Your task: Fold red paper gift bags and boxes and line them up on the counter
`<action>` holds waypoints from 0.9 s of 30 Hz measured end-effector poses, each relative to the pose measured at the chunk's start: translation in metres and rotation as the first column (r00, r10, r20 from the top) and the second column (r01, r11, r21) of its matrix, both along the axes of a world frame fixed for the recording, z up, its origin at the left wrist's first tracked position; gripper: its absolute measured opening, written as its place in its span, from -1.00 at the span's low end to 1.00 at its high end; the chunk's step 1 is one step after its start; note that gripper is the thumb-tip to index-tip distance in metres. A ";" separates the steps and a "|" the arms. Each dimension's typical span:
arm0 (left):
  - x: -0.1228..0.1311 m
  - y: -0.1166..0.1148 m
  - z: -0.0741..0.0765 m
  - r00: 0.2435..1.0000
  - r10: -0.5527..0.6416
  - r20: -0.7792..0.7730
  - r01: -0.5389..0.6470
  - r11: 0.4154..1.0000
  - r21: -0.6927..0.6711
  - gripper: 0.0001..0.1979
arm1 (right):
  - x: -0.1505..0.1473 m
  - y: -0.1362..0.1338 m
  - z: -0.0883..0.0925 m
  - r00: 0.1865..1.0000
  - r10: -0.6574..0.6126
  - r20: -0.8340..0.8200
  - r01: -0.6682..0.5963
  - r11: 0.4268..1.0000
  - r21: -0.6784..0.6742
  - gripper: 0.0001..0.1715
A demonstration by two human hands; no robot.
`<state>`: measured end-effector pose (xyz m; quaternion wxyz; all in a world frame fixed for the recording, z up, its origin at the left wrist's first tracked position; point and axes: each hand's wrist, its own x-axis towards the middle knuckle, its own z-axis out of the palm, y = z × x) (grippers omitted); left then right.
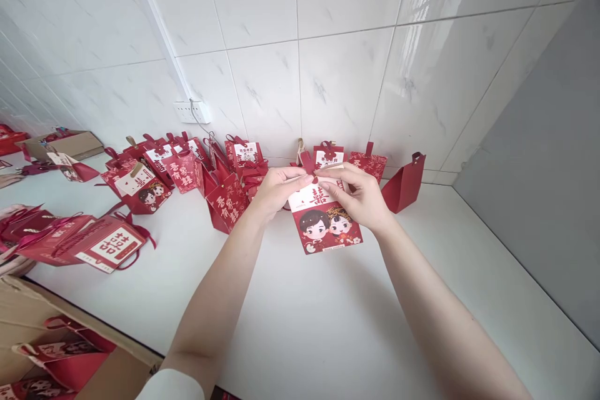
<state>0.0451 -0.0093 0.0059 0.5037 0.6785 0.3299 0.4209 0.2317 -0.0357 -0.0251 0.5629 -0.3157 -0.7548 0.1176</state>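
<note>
Head view: my left hand (273, 192) and right hand (363, 190), two in all, pinch the top of one red-and-white bag (323, 228), close together beside a red ribbon loop (307, 162). The bag, printed with two cartoon heads, is over the white table (300, 331), in front of me. Behind my hands stand at least two patterned bags (372, 164); to the right, one plain red bag (405, 184). Leftward, many more red bags (226, 203) overlap too much to count; one socket strip (191, 112) is on the wall (347, 81).

“囍” is printed on a red-and-white illustrated paper bag (327, 220) and white-panelled red box (111, 246); “吾家有囍” on a patterned red paper bag (227, 202).
</note>
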 end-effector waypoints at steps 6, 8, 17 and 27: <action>0.005 0.001 -0.001 0.989 0.084 0.122 -0.081 0.996 -0.029 -0.72 | -0.001 0.004 -0.006 0.994 -0.084 0.076 0.085 0.996 -0.005 -0.65; 0.005 0.002 -0.002 0.982 0.123 0.140 -0.120 0.992 -0.032 -0.73 | -0.003 0.004 -0.007 0.993 -0.082 0.079 0.081 0.997 0.017 -0.64; 0.007 0.001 -0.006 0.957 0.192 0.218 -0.192 0.981 -0.023 -0.76 | -0.003 0.001 -0.004 0.934 -0.273 0.232 0.247 0.959 0.136 -0.65; 0.000 0.012 -0.010 0.950 0.258 0.176 -0.269 0.962 0.041 -0.72 | -0.007 0.002 -0.004 0.778 -0.430 0.458 0.321 0.898 0.300 -0.57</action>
